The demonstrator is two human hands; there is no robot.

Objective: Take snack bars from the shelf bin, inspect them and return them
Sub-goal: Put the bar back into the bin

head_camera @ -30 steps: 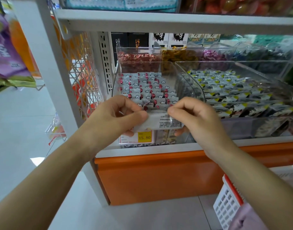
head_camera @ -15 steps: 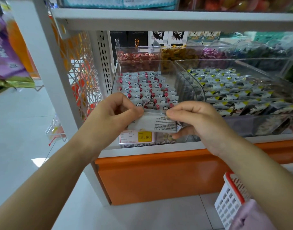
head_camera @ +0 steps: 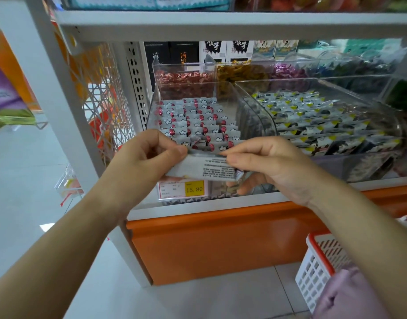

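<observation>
Step in hand, as judged: inspection. The bar (head_camera: 207,168) is out of the bin (head_camera: 151,111) and not yet returned.

- Bar: held in the air just in front of the bin's front wall, below its open top and above the price tag (head_camera: 194,188). Printed text side faces up toward the camera.
- Long axis: runs left-right, roughly parallel to the shelf (head_camera: 221,208) edge, with the right end a bit lower.
- Left hand (head_camera: 147,162): pinches the bar's left end, thumb on top and fingers curled behind. That end is partly hidden under the thumb.
- Right hand (head_camera: 274,164): pinches the right end, thumb and forefinger on top and the other fingers curled below the wrapper.
- So the bar spans the gap between the hands, one hand at each end. Neither is clearly nearer the bin.

Relation that matters for the return: the bin opening lies up and away from the bar, straight behind it. The bars in the bin (head_camera: 198,120) sit in tight rows, red-and-white wrappers, with the front row just behind the held bar's top edge. The likely move is short, up over the front lip and then down into a row.

Risk: the right hand sits close to the wall shared with the neighbour bin (head_camera: 382,107), which holds yellow-and-black bars. Drifting right could drop the bar in the wrong bin.

A basket (head_camera: 313,268) sits low right, well apart from the hands.
</observation>
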